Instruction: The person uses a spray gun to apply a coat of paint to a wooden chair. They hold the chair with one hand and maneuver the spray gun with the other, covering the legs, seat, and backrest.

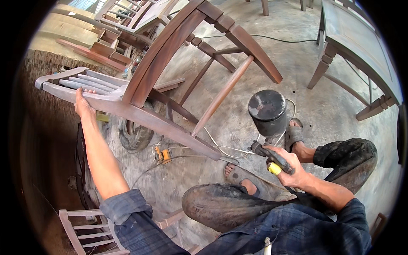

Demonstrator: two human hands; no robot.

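A: Principal item?
B: A brown chair (144,114), tipped over, ahead of the person and to the left. The left hand (86,105) is partly closed, fingers curled around its backrest rail. Whether the chair touches the floor cannot be determined.

A: Other furniture?
B: A grey chair (361,36) at the far right, well apart. At lower left, a slatted chair (66,225) is partly covered by the left sleeve (127,206).

A: Obstructions?
B: A dark bucket (272,125) near the right foot (295,135), just beyond the right hand (293,168). A tyre (136,138) sits behind the brown chair, partly hidden by it.

A: Condition of the right hand?
B: Closed around a black tool (278,158) with a yellow section; the tool is clear of the brown chair.

A: Minor items?
B: An orange device (163,154) near the tyre, and a pale cord crossing between brown chair and bucket.
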